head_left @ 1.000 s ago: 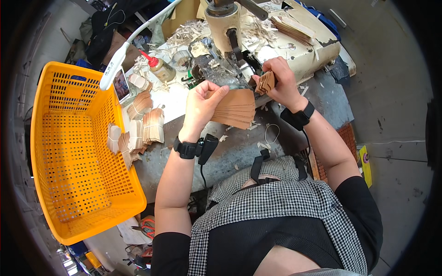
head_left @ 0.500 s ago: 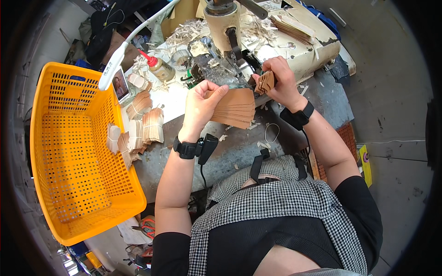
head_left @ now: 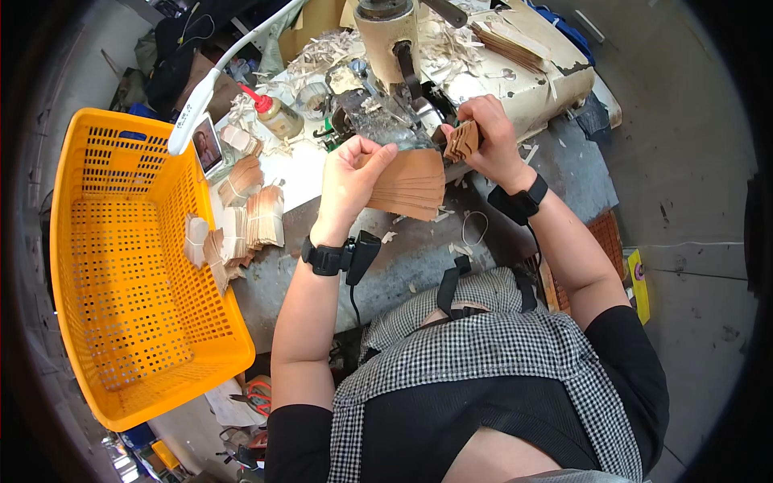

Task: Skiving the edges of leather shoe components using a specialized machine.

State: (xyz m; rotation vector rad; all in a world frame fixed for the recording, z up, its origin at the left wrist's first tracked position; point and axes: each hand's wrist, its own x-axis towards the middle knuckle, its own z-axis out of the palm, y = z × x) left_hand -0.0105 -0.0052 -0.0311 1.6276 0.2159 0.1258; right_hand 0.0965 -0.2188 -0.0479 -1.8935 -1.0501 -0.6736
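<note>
My left hand (head_left: 354,173) is closed on a fanned stack of flat brown leather pieces (head_left: 411,185), thumb on top, over the near edge of the machine bench. To its right, my right hand (head_left: 493,137) grips a smaller bunch of brown leather pieces (head_left: 461,142) with notched, wavy edges. Both hands are just in front of a leather machine (head_left: 389,48) with a cream post and a dark, worn working part. The right hand's bunch is close beside the machine's metal foot, and I cannot tell whether they touch.
A yellow perforated basket (head_left: 149,354) stands at left. Beside it lie tied bundles of leather pieces (head_left: 264,217), a phone (head_left: 207,145) and a red-capped bottle (head_left: 278,117). A white lamp arm (head_left: 193,113) hangs over them. Pale offcuts (head_left: 330,52) litter the back; a rubber band (head_left: 475,229) lies nearer.
Hardly anything differs. Both hands keep their hold on the leather pieces, and the left stack has shifted very slightly up. The view itself has moved a little.
</note>
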